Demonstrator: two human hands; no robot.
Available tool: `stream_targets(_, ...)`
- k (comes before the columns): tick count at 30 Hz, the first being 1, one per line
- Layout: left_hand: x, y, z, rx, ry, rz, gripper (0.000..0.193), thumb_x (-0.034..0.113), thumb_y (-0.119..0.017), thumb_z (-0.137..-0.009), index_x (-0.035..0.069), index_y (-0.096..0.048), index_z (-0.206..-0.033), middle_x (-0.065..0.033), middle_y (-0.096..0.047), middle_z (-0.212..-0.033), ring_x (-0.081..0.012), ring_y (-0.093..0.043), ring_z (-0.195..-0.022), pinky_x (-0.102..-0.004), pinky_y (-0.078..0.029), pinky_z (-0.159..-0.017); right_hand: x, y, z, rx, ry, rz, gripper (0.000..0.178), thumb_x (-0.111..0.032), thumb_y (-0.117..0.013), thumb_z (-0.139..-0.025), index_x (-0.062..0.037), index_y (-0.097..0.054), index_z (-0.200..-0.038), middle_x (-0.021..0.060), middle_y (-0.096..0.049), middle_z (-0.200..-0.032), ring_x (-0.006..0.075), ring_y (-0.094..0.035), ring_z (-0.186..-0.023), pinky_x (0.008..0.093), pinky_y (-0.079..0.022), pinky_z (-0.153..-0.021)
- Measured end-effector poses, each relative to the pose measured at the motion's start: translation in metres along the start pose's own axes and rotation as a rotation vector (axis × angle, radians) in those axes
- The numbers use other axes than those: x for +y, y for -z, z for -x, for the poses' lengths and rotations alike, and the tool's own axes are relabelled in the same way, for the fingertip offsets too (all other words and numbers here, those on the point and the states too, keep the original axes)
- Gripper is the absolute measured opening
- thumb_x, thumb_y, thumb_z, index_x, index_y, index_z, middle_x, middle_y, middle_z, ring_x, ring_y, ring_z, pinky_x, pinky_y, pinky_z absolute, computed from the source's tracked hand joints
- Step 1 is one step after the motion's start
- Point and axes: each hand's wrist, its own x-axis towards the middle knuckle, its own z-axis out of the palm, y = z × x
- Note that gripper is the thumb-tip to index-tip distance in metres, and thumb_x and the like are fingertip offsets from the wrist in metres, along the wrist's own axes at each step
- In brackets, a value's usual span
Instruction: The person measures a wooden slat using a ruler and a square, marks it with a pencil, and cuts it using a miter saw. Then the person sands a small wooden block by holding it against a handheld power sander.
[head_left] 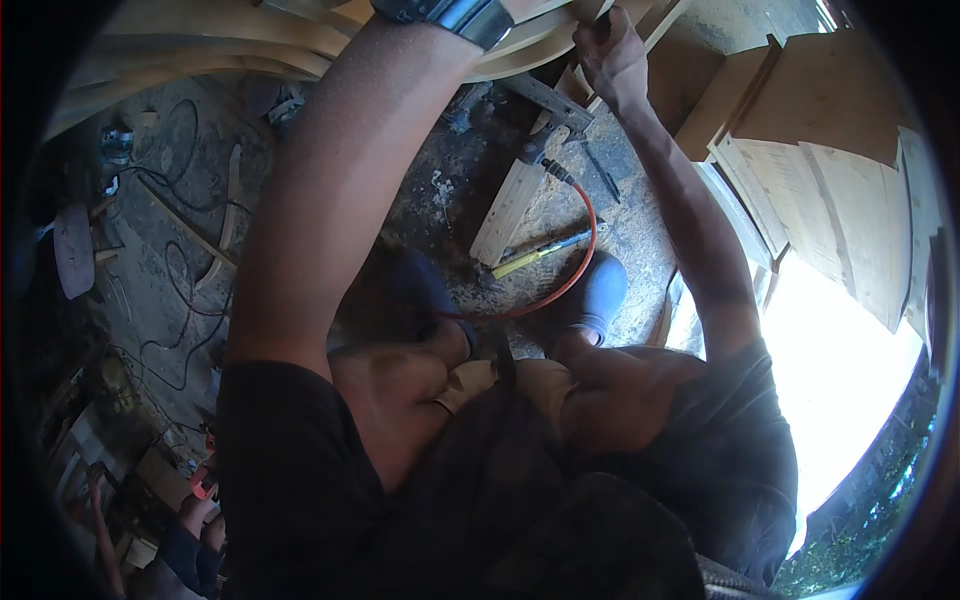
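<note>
My left arm reaches up to the top edge, a dark shiny band on its wrist. Only a sliver of my left hand (524, 8) shows there, and its fingers are out of sight. Pale curved wooden pieces (528, 58) lie just beyond and beside it. My right hand (614, 62) is closed in a fist at the right end of these pieces, with its thumb up. A small brownish thing at its fingertips is cut off by the top edge, so I cannot make out what it grips.
Between my feet and the wood lie a pale board (508, 212), an orange hose (590, 245) and a yellow-and-blue tool (530, 257). Plywood panels (815, 100) stand at right. Black cables (180, 290) and sticks litter the left floor. Another person (185, 550) is at lower left.
</note>
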Motion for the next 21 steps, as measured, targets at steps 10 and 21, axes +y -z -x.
stream_targets(10, 0.013, 0.008, -0.004, -0.102, 0.144, 0.040, 0.029, 0.020, -0.084, -0.082, -0.004, -0.070, -0.078, -0.0219, -0.068, -0.067, -0.0369, -0.070, -0.065, -0.0428, -0.055, -0.061, 0.002, 0.008, 0.002, 0.000, 0.091, 0.118, 0.029, -0.027, -0.064, -0.097, 0.0004, -0.058, -0.104, 0.0251, -0.068, -0.096, 0.0440, -0.066, -0.091, 0.0490, -0.051, -0.080)
stream_targets(21, 0.001, -0.002, 0.018, -0.034, -0.167, 0.008, 0.022, 0.020, -0.078, -0.085, 0.010, -0.059, -0.091, -0.0046, -0.064, -0.082, -0.0305, -0.062, -0.083, -0.0425, -0.050, -0.074, -0.017, 0.024, 0.002, -0.042, 0.026, 0.076, 0.023, -0.022, -0.062, -0.099, -0.0013, -0.056, -0.107, 0.0267, -0.064, -0.104, 0.0492, -0.062, -0.100, 0.0548, -0.048, -0.086)
